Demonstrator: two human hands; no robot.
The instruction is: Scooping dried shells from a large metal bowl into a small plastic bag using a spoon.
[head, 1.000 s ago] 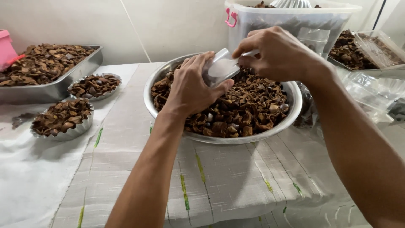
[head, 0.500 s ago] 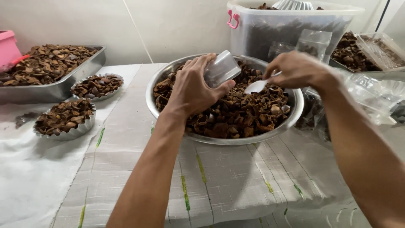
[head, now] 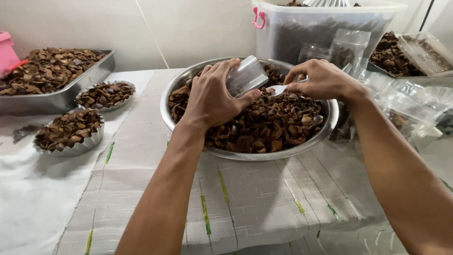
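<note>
A wide metal bowl full of brown dried pieces stands on the cloth-covered table. My left hand is over its left half and grips a small clear plastic cup, tilted with its mouth toward the right. My right hand hovers over the bowl's right half and pinches a white plastic spoon, whose bowl end points at the cup's mouth, just above the dried pieces.
A metal tray heaped with the same pieces sits at far left, with two small fluted tins in front. A big clear bin, several clear cups and plastic containers crowd the back right.
My right hand has drawn away from the cup to the right and lowered with the spoon. The left hand has tilted the cup further onto its side.
</note>
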